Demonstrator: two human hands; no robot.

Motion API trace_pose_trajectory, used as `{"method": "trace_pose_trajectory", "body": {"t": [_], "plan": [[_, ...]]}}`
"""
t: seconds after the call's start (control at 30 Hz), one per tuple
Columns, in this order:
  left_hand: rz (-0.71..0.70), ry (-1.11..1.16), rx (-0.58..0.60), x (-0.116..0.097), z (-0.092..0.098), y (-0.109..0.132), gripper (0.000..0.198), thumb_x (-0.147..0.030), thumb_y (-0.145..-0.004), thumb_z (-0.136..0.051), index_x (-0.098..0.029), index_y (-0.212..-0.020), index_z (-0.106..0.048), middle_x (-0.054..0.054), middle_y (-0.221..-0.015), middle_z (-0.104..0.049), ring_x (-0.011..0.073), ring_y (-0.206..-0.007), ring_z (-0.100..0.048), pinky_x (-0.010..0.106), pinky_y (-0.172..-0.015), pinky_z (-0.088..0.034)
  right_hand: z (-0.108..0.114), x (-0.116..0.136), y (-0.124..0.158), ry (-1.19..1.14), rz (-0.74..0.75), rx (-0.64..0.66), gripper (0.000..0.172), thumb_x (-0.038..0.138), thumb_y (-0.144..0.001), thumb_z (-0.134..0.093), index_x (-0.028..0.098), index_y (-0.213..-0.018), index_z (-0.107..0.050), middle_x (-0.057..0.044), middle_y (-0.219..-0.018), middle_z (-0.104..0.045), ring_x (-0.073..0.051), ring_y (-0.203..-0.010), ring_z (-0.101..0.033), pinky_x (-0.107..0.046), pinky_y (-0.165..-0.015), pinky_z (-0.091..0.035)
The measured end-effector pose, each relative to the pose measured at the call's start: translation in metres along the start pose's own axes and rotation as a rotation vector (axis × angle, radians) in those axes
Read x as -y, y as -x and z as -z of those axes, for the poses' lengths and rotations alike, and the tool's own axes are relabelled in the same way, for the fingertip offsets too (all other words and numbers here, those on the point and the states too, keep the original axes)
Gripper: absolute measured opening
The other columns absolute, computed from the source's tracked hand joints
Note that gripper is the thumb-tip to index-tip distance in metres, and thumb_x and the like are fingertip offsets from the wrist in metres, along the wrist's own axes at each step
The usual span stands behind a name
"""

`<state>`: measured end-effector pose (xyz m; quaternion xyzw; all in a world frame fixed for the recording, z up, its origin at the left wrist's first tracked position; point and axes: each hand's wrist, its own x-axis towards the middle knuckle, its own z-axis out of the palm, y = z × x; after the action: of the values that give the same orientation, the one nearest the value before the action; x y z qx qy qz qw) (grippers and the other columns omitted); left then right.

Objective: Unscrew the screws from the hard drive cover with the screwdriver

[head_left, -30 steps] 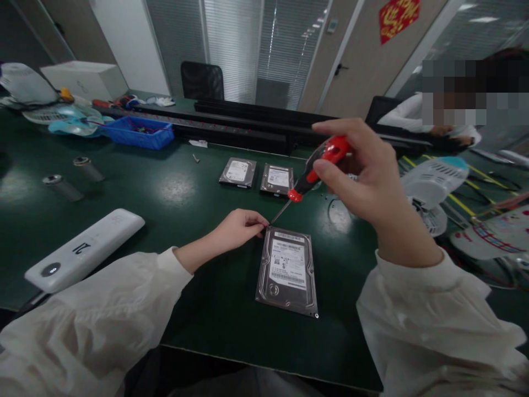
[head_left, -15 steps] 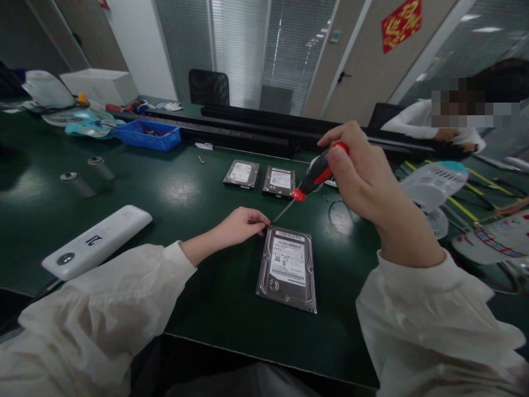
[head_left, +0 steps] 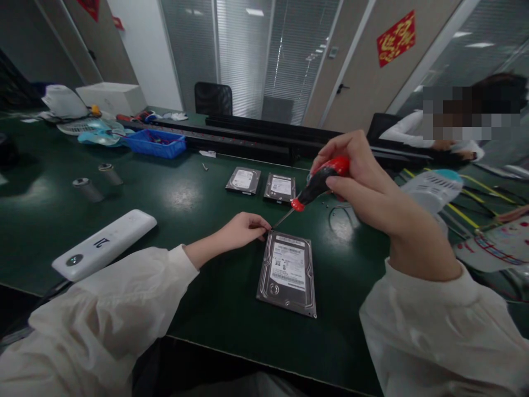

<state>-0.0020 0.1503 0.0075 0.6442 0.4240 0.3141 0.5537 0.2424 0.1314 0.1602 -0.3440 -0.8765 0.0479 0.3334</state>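
Note:
A hard drive (head_left: 288, 270) lies label up on the green table in front of me. My right hand (head_left: 359, 187) is wrapped round the red and black handle of a screwdriver (head_left: 316, 186). The shaft slants down to the left, and its tip meets the drive's far left corner. Right at that corner, my left hand (head_left: 247, 227) has thumb and fingers pinched together beside the tip. Whatever is between those fingers is too small to make out. Two more hard drives, one on the left (head_left: 243, 181) and one on the right (head_left: 280, 188), lie farther back.
A white power bank (head_left: 105, 245) and two metal cylinders (head_left: 87, 189) stand to the left. Behind them is a blue basket (head_left: 155, 144). Long black bars (head_left: 248, 140) cross the back. A white fan (head_left: 432, 190) lies at right; a person (head_left: 407, 128) sits beyond.
My right hand has turned round the screwdriver handle, its fingers now placed differently. The tip and my left hand stay at the same drive corner. The whole view has shifted slightly.

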Motion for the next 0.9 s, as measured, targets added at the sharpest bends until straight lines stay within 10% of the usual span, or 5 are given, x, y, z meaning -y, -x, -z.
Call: {"method": "trace_pose_trajectory", "body": {"t": [0.13, 0.3, 0.47, 0.67, 0.9], "plan": [[0.002, -0.004, -0.001, 0.003, 0.001, -0.002, 0.016, -0.004, -0.094, -0.067, -0.013, -0.098, -0.080, 0.007, -0.100, -0.082, 0.0163, -0.083, -0.078, 0.037, -0.087, -0.065, 0.001, -0.005, 0.000, 0.235, -0.105, -0.059, 0.035, 0.047, -0.098, -0.060, 0.026, -0.126, -0.054, -0.004, -0.087, -0.063, -0.023, -0.069, -0.056, -0.042, -0.069, -0.048], [-0.006, -0.011, 0.005, 0.006, 0.002, -0.003, 0.017, -0.005, -0.096, -0.066, -0.014, -0.100, -0.080, 0.007, -0.104, -0.082, 0.0164, -0.087, -0.078, 0.036, -0.089, -0.065, 0.003, -0.009, 0.001, 0.146, -0.089, 0.016, 0.031, 0.036, -0.099, -0.053, 0.027, -0.128, -0.052, -0.009, -0.115, -0.066, -0.027, -0.090, -0.066, -0.045, -0.082, -0.053], [-0.014, -0.017, 0.017, 0.009, 0.003, -0.004, 0.018, -0.005, -0.097, -0.065, -0.013, -0.102, -0.080, 0.007, -0.102, -0.082, 0.0158, -0.085, -0.078, 0.036, -0.088, -0.064, 0.003, -0.008, 0.000, 0.264, -0.135, -0.062, 0.033, 0.047, -0.098, -0.060, 0.026, -0.124, -0.059, -0.001, -0.076, -0.058, -0.022, -0.063, -0.053, -0.040, -0.066, -0.046], [-0.018, -0.012, 0.016, 0.010, 0.003, -0.004, 0.015, -0.007, -0.095, -0.067, -0.014, -0.100, -0.080, 0.007, -0.102, -0.082, 0.0160, -0.086, -0.078, 0.035, -0.087, -0.065, 0.006, -0.010, 0.001, 0.073, -0.036, 0.037, 0.033, 0.031, -0.089, -0.056, 0.026, -0.121, -0.054, -0.006, -0.105, -0.066, -0.026, -0.085, -0.064, -0.044, -0.077, -0.050], [-0.015, -0.004, -0.004, 0.005, 0.000, -0.003, 0.017, -0.004, -0.094, -0.065, -0.013, -0.096, -0.079, 0.006, -0.098, -0.082, 0.0151, -0.085, -0.078, 0.033, -0.086, -0.065, 0.007, -0.008, 0.000, 0.283, -0.082, 0.024, 0.024, 0.044, -0.097, -0.057, 0.027, -0.112, -0.063, -0.003, -0.075, -0.060, -0.025, -0.067, -0.056, -0.042, -0.068, -0.042]]}}
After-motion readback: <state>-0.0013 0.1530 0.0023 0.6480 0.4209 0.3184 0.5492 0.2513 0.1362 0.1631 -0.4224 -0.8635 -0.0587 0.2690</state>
